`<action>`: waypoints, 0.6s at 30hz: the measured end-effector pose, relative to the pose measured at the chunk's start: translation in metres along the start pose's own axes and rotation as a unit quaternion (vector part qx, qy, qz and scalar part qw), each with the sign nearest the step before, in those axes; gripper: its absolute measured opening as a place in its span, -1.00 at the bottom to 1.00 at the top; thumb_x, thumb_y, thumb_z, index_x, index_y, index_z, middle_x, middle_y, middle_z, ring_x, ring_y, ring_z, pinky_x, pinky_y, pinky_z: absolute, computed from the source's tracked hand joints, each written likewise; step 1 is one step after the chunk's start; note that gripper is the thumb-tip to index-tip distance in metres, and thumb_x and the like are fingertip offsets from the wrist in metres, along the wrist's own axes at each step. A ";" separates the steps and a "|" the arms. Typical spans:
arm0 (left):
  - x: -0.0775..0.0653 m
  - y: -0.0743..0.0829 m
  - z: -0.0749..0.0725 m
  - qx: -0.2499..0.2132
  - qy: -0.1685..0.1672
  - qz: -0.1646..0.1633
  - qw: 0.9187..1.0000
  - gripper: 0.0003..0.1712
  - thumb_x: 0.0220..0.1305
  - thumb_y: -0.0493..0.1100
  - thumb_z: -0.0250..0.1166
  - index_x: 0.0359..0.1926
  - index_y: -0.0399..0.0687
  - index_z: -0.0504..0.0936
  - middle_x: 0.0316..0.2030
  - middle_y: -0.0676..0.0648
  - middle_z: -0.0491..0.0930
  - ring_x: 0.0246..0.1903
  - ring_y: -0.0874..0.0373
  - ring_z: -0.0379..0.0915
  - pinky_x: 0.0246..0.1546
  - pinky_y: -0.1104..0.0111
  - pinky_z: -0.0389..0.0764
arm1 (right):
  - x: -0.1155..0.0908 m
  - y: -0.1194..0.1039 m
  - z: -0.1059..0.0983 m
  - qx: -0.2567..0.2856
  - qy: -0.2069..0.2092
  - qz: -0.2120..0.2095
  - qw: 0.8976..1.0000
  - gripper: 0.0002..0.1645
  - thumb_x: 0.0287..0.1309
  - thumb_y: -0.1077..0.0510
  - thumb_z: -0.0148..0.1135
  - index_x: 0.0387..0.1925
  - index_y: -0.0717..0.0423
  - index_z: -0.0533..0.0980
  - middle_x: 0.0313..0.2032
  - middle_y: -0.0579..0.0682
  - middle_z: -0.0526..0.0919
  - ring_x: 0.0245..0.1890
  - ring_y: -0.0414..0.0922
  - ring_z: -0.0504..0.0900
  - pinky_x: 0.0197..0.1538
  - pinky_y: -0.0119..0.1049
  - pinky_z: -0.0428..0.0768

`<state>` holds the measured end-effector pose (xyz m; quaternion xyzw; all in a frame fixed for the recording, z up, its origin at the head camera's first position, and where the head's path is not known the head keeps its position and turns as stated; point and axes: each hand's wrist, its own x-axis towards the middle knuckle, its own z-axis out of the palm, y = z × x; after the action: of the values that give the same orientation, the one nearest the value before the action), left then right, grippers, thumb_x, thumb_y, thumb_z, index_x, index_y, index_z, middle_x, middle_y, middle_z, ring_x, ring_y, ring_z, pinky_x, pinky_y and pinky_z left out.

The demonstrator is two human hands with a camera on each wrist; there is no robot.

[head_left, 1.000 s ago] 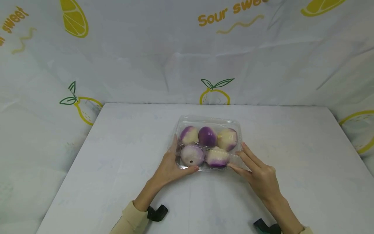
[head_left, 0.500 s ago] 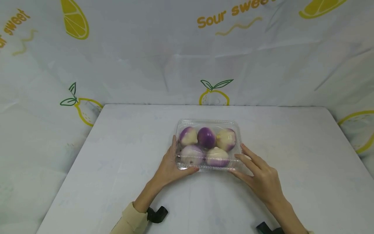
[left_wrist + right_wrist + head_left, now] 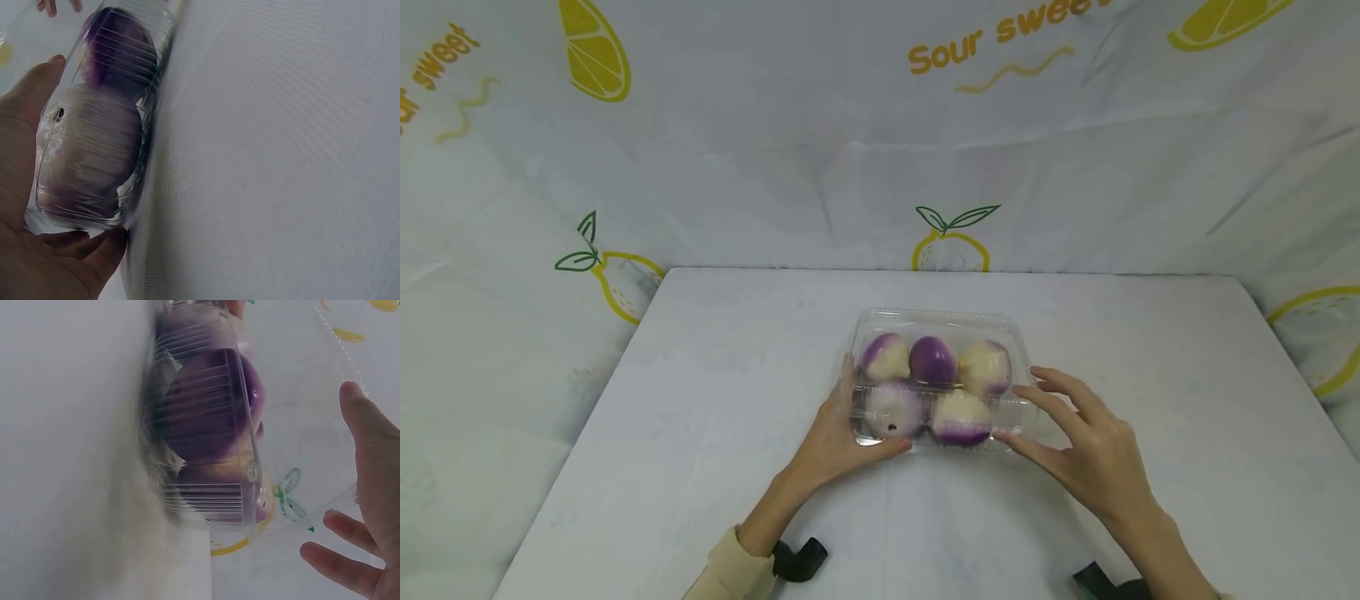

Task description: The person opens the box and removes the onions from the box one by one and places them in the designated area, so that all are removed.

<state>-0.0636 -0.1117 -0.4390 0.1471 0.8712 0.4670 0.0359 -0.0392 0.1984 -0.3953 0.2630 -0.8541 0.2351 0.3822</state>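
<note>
A clear plastic clamshell box (image 3: 212, 519) holds several purple-and-white turnips (image 3: 932, 360). At its left side my left hand (image 3: 831, 437) grips the box, thumb along the front and fingers around the left end. My right hand (image 3: 1093, 450) is at the right front, where thumb and fingers hold the edge of the clear lid (image 3: 312, 419). The right wrist view shows that lid tilted up, apart from the box's front rim. In the left wrist view, the left thumb (image 3: 37, 87) and fingertips press against the ribbed wall.
The box stands on a white table (image 3: 715, 350). Behind it hangs a white cloth (image 3: 760, 167) printed with lemons and lettering. Each wrist wears a black mount, such as the left one (image 3: 801, 560).
The lid's front edge came down half a second ago and is now raised again. The box has shifted slightly toward me. My right hand has moved a little right.
</note>
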 end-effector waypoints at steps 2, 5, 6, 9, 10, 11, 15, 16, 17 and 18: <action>-0.001 0.001 0.000 0.002 -0.003 -0.010 1.000 0.64 -0.09 0.19 0.65 0.63 -0.19 -0.37 0.59 -0.37 -0.03 0.55 -0.23 0.07 0.50 -0.12 0.27 | 0.004 0.001 -0.002 0.005 0.000 0.002 1.000 -0.23 0.29 -0.49 0.12 -0.15 0.12 0.72 -0.06 0.15 0.74 -0.33 -0.02 0.72 -0.63 -0.52 0.34; -0.002 0.002 0.000 0.004 -0.006 -0.024 1.000 0.62 -0.08 0.21 0.65 0.63 -0.19 -0.35 0.57 -0.36 0.04 0.52 -0.21 0.15 0.49 -0.08 0.31 | 0.012 0.003 -0.005 0.008 -0.002 0.002 1.000 -0.22 0.30 -0.48 0.11 -0.12 0.15 0.71 -0.07 0.17 0.74 -0.48 -0.04 0.69 -0.61 -0.49 0.45; -0.003 0.002 0.000 0.003 -0.007 -0.025 1.000 0.62 -0.08 0.21 0.64 0.63 -0.20 -0.35 0.57 -0.37 0.05 0.52 -0.20 0.15 0.49 -0.07 0.31 | 0.015 0.004 -0.006 0.008 -0.003 0.003 1.000 -0.22 0.31 -0.47 0.11 -0.11 0.16 0.71 -0.07 0.17 0.74 -0.52 -0.05 0.67 -0.60 -0.48 0.48; -0.004 0.001 0.001 -0.019 -0.006 -0.016 1.000 0.62 -0.08 0.14 0.66 0.63 -0.15 -0.38 0.53 -0.32 0.18 0.49 -0.14 0.24 0.47 -0.01 0.37 | 0.024 0.008 -0.009 0.009 -0.004 0.011 1.000 -0.21 0.33 -0.45 0.10 -0.04 0.18 0.70 -0.07 0.16 0.74 -0.56 -0.06 0.65 -0.53 -0.44 0.57; -0.004 0.001 0.002 -0.032 -0.007 -0.010 0.999 0.63 -0.08 0.12 0.67 0.64 -0.09 -0.39 0.54 -0.28 0.18 0.49 -0.11 0.24 0.47 0.01 0.38 | 0.028 0.009 -0.009 0.011 -0.004 0.015 1.000 -0.21 0.34 -0.44 0.09 -0.01 0.18 0.70 -0.07 0.15 0.74 -0.54 -0.05 0.67 -0.51 -0.43 0.60; -0.004 0.001 0.002 -0.038 -0.006 -0.006 0.999 0.63 -0.08 0.11 0.67 0.64 -0.08 -0.40 0.55 -0.27 0.15 0.51 -0.09 0.22 0.47 0.02 0.37 | 0.031 0.010 -0.010 0.016 -0.004 0.019 1.000 -0.22 0.35 -0.43 0.10 0.01 0.19 0.69 -0.07 0.15 0.74 -0.52 -0.05 0.68 -0.49 -0.43 0.62; -0.006 0.001 0.002 -0.047 -0.006 -0.001 0.999 0.61 -0.06 0.10 0.67 0.64 -0.07 -0.39 0.58 -0.26 0.08 0.52 -0.06 0.20 0.48 0.03 0.36 | 0.043 0.014 -0.009 0.029 -0.006 0.041 0.999 -0.25 0.39 -0.38 0.07 0.08 0.19 0.66 -0.06 0.14 0.72 -0.35 -0.05 0.71 -0.40 -0.43 0.68; -0.007 0.001 0.003 -0.043 -0.006 -0.002 0.999 0.61 -0.05 0.10 0.66 0.64 -0.12 -0.39 0.59 -0.27 0.06 0.53 -0.07 0.19 0.48 0.02 0.35 | 0.046 0.015 -0.008 0.034 -0.003 0.046 0.998 -0.27 0.40 -0.37 0.06 0.08 0.18 0.65 -0.07 0.13 0.72 -0.33 -0.06 0.70 -0.38 -0.48 0.67; -0.008 0.002 0.003 -0.037 -0.006 -0.007 0.999 0.60 -0.04 0.12 0.65 0.63 -0.17 -0.39 0.59 -0.30 0.04 0.53 -0.09 0.19 0.48 0.01 0.35 | 0.049 0.017 -0.007 0.036 -0.004 0.051 0.998 -0.29 0.41 -0.35 0.06 0.09 0.18 0.65 -0.06 0.13 0.71 -0.30 -0.06 0.70 -0.36 -0.52 0.67; -0.008 0.002 0.003 -0.038 -0.007 -0.007 0.999 0.61 -0.04 0.11 0.65 0.63 -0.18 -0.39 0.59 -0.30 0.04 0.53 -0.09 0.18 0.48 0.01 0.35 | 0.051 0.018 -0.007 0.036 -0.008 0.057 0.998 -0.32 0.44 -0.31 0.06 0.11 0.18 0.63 -0.05 0.14 0.70 -0.26 -0.07 0.69 -0.33 -0.58 0.65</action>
<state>-0.0547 -0.1111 -0.4397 0.1428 0.8535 0.4985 0.0508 -0.0759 0.2024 -0.3553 0.2297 -0.8618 0.2847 0.3514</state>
